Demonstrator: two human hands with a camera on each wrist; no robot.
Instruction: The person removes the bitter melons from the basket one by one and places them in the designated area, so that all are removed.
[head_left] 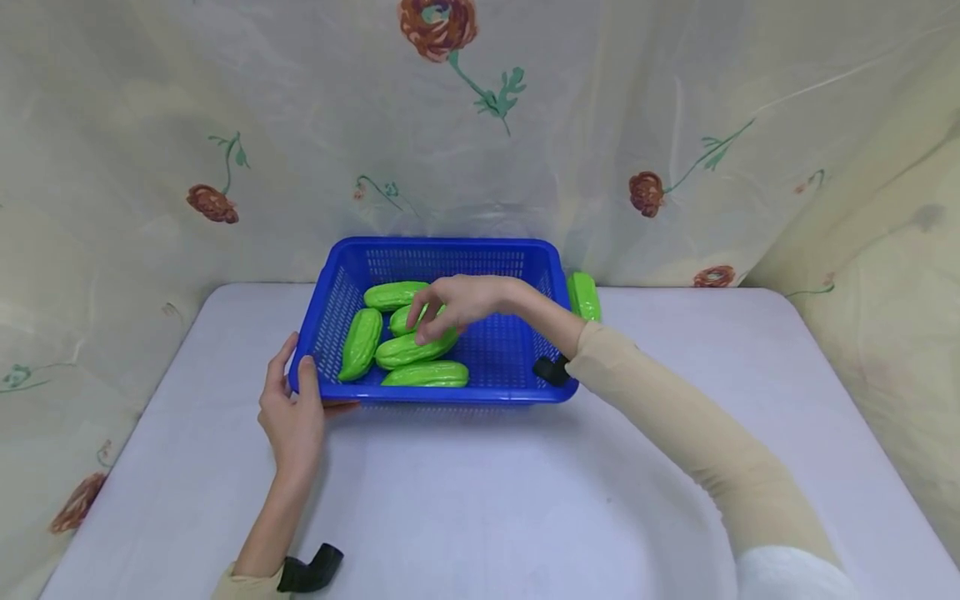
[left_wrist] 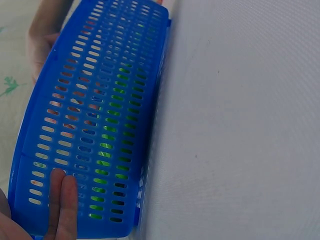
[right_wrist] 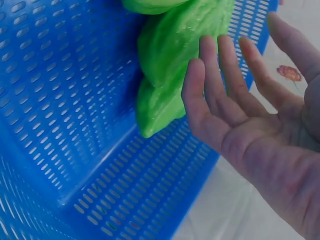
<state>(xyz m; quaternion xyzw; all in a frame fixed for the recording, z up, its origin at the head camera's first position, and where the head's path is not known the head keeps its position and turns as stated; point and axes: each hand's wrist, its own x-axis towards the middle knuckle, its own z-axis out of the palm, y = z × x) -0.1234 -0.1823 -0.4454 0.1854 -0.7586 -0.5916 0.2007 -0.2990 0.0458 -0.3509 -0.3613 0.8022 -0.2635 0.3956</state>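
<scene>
A blue perforated plastic basket (head_left: 450, 397) stands toward the back of the white table. Inside, mostly on its left side, lie several bright green, ridged vegetables that look like bitter gourds (head_left: 362, 343). My left hand (head_left: 292, 421) grips the basket's front left corner, thumb over the rim and two fingers (left_wrist: 68, 205) against the outside of the front wall. Over the gourds hovers my right hand (head_left: 472, 300), its fingers loosely bent. Nothing is held in its palm in the right wrist view. Part of the gourds is hidden beneath that hand.
Another green piece (head_left: 584, 297) lies outside the basket, by its right wall. A flowered curtain (head_left: 540, 167) hangs right behind the table (head_left: 480, 492). Black wrist mounts (head_left: 311, 568) sit on both forearms.
</scene>
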